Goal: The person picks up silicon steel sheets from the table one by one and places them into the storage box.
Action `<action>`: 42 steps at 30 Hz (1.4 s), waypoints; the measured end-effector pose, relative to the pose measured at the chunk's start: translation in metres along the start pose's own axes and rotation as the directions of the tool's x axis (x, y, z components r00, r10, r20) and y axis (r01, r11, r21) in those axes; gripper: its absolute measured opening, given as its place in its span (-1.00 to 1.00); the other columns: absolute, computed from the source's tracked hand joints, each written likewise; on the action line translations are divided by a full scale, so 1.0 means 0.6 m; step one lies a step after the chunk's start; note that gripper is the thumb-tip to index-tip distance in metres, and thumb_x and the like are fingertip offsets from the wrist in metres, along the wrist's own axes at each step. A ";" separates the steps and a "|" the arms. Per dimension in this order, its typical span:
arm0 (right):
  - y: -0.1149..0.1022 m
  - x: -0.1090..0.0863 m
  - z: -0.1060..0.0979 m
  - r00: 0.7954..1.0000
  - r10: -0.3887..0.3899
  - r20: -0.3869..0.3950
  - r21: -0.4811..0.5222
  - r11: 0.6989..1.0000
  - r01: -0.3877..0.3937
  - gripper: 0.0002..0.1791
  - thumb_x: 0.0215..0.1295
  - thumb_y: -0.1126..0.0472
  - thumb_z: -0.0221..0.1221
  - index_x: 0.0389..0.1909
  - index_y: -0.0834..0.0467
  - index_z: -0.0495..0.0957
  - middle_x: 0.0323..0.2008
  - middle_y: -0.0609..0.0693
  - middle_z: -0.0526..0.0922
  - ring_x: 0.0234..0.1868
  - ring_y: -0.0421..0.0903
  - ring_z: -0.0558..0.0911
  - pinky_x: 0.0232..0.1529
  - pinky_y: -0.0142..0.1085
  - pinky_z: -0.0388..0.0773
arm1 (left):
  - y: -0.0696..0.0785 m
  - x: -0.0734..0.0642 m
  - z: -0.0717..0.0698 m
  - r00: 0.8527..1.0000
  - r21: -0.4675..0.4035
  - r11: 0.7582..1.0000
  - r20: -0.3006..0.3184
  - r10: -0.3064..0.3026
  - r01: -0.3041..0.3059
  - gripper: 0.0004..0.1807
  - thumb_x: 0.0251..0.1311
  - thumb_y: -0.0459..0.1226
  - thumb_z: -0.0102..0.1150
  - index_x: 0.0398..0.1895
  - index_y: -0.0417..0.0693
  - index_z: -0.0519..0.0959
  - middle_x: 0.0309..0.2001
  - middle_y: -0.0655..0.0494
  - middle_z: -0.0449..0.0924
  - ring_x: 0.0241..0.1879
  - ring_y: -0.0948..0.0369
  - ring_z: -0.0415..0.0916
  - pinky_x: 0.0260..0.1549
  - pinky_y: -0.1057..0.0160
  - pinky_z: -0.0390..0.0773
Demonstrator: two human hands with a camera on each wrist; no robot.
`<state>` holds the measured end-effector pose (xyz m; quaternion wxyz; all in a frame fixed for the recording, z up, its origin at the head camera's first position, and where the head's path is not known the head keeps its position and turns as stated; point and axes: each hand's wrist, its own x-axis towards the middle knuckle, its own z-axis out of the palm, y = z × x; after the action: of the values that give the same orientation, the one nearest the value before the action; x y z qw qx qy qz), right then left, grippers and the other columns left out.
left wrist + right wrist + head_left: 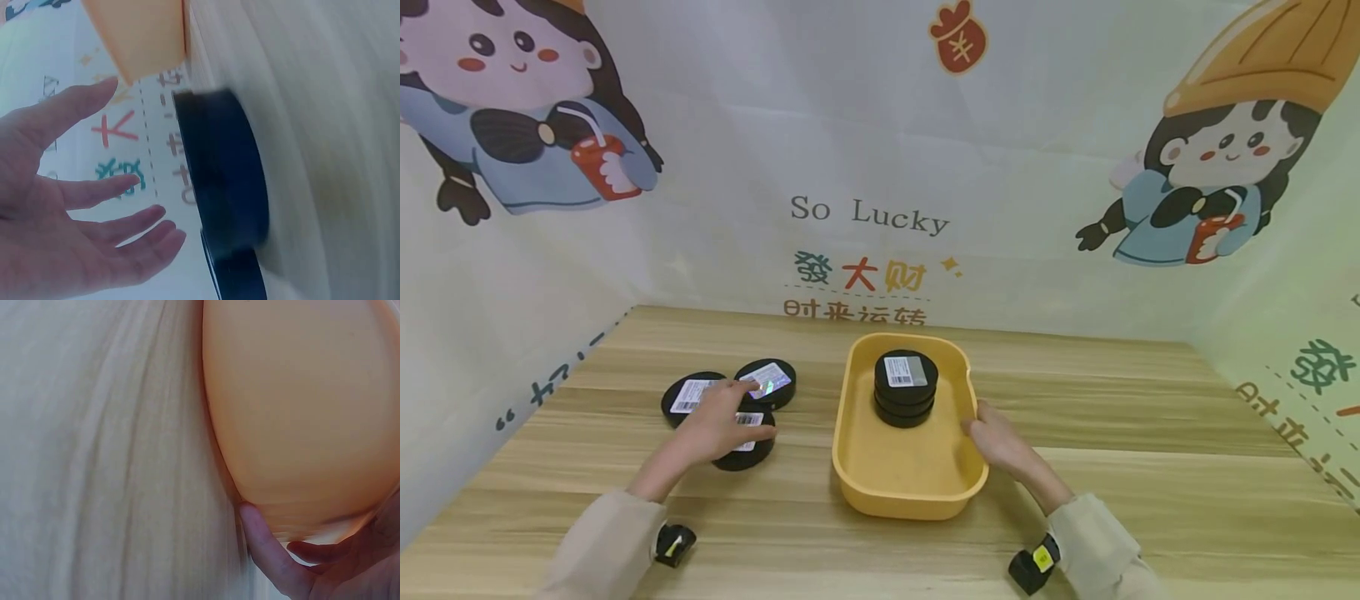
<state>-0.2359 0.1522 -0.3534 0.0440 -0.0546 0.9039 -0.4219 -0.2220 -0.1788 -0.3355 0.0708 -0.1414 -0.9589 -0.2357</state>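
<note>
Three flat, round black discs with white labels lie on the table at the left: a left one (679,407), a far one (784,385) and a near one (747,458). My left hand (711,423) hovers over them, fingers spread; in the left wrist view a gap shows between the fingers and the dark side of a disc (228,169). A yellow plastic basin (910,479) stands in the middle, with a stack of similar black discs (906,387) inside near its far end. My right hand (1000,437) grips the basin's right rim, thumb over the edge.
Beneath everything is a wood-grain table (1097,400). A white printed cloth (1037,167) with cartoon figures and lettering hangs behind it and along both sides. Each wrist carries a small black strap-on device (674,544).
</note>
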 end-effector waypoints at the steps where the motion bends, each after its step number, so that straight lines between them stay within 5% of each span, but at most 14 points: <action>1: 0.000 0.000 0.000 1.000 0.001 -0.001 0.000 1.000 -0.001 -0.58 0.16 0.33 -0.16 -0.02 0.54 0.25 -0.29 0.26 0.47 -0.29 0.02 0.50 -0.29 -0.19 0.50 | -0.004 -0.003 -0.004 1.000 -0.001 1.000 -0.008 -0.015 0.015 -0.33 -0.15 -0.18 0.31 -0.03 -0.51 0.37 -0.08 -0.44 0.37 -0.05 -0.32 0.26 -0.10 -0.17 0.29; 11: 0.000 0.001 0.000 1.000 -0.015 -0.009 -0.007 1.000 0.015 -0.60 0.16 0.33 -0.16 -0.04 0.54 0.27 -0.32 0.23 0.47 -0.32 0.01 0.49 -0.30 -0.20 0.49 | -0.061 -0.013 -0.019 0.996 -0.002 0.996 0.008 -0.090 0.090 -0.03 -0.42 -0.34 0.41 0.08 -0.63 0.08 0.03 -0.62 0.11 0.03 -0.44 0.04 0.02 -0.27 0.10; 16: 0.002 0.002 0.002 1.000 -0.006 -0.013 -0.009 1.000 0.006 -0.59 0.17 0.32 -0.16 -0.03 0.54 0.27 -0.30 0.23 0.47 -0.30 0.01 0.49 -0.28 -0.20 0.49 | -0.072 -0.018 -0.021 0.991 -0.011 0.993 0.060 -0.120 0.121 -0.01 -0.36 -0.31 0.38 0.10 -0.66 0.01 0.04 -0.66 0.05 0.05 -0.45 0.00 0.04 -0.28 0.08; 24: 0.005 0.003 0.003 1.000 -0.007 -0.010 0.005 1.000 0.007 -0.60 0.17 0.34 -0.17 -0.04 0.55 0.27 -0.33 0.23 0.47 -0.34 -0.01 0.49 -0.32 -0.22 0.49 | -0.067 -0.019 -0.018 0.965 0.090 0.975 0.150 -0.214 0.202 0.02 -0.31 0.00 0.39 0.01 -0.70 0.17 -0.05 -0.64 0.15 0.00 -0.41 0.06 0.01 -0.22 0.15; 33: 0.005 0.005 0.001 1.000 0.010 -0.001 -0.002 1.000 -0.010 -0.58 0.19 0.32 -0.17 0.00 0.54 0.24 -0.28 0.25 0.48 -0.31 0.00 0.51 -0.29 -0.21 0.50 | -0.049 -0.022 -0.012 0.961 0.121 0.963 0.110 -0.255 0.242 -0.07 -0.36 0.08 0.38 -0.14 -0.62 0.34 -0.23 -0.53 0.21 -0.13 -0.33 0.18 -0.12 -0.16 0.29; 42: 0.003 0.003 0.000 1.000 0.013 -0.008 -0.016 1.000 -0.013 -0.60 0.17 0.31 -0.16 -0.04 0.51 0.30 -0.32 0.22 0.49 -0.33 -0.01 0.52 -0.31 -0.23 0.50 | -0.034 -0.027 -0.002 0.952 0.077 0.955 0.089 -0.293 0.287 0.10 -0.47 0.04 0.46 -0.13 -0.74 0.14 -0.21 -0.57 0.14 -0.26 -0.20 0.34 -0.18 -0.09 0.40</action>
<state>-0.2378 0.1529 -0.3548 0.0429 -0.0474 0.9078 -0.4145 -0.2126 -0.2009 -0.3466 -0.0079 -0.0083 -0.9785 -0.2060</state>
